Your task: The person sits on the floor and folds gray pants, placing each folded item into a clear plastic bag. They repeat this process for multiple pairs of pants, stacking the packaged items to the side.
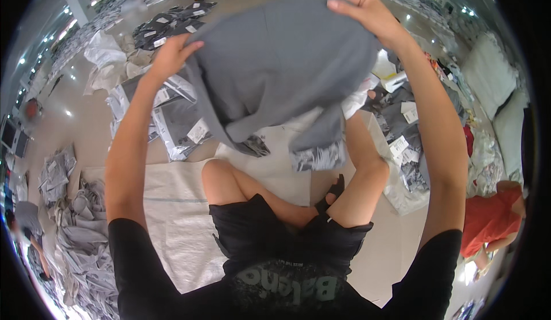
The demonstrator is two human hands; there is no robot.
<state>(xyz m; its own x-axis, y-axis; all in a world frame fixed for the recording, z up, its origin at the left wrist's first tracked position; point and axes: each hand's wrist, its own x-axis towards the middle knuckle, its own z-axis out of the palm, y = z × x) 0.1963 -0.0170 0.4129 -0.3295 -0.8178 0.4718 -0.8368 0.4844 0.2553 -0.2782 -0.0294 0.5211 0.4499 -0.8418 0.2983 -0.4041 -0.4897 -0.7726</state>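
A dark grey garment (287, 50) is held up in front of me, spread wide between both raised hands. My left hand (173, 56) pinches its upper left edge, thumb on top. At its upper right edge, my right hand (370, 17) grips the cloth, with some fingers hidden behind it. The lower part hangs in loose folds, and one hanging end (319, 155) carries a grey and white pattern. I cannot tell which kind of garment it is. Beneath it are my bent bare legs.
Bagged grey garments (172, 126) lie beyond my left knee. An open white sack (396, 191) with tagged grey clothes stands by my right knee. A grey clothes heap (86, 245) spreads at left. A person in a red shirt (491, 219) is at right.
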